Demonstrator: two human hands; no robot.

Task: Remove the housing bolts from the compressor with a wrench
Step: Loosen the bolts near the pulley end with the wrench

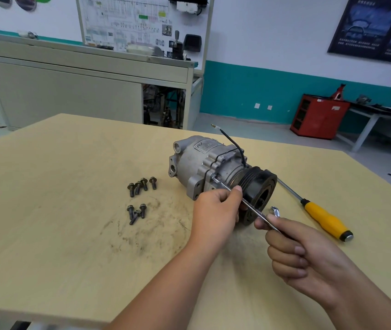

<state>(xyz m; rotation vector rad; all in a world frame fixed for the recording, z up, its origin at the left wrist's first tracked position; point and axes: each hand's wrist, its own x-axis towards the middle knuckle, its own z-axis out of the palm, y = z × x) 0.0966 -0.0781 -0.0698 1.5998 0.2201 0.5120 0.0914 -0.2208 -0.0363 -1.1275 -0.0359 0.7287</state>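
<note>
A grey aluminium compressor (204,160) with a black pulley (259,191) lies on its side on the wooden table (58,175). A slim steel wrench (249,203) runs from a bolt on the housing flange (213,177) down toward me. My left hand (216,210) pinches the wrench shaft next to the pulley. My right hand (301,253) grips the wrench's near end, whose open jaw (276,210) sticks up. Several removed bolts (139,198) lie in two small groups left of the compressor.
A yellow-handled screwdriver (323,217) lies on the table right of the pulley. A black wire (232,144) sticks up from the compressor. Dark grease smudges (142,234) mark the tabletop. A grey cabinet (70,91) and a red box (318,115) stand beyond the table.
</note>
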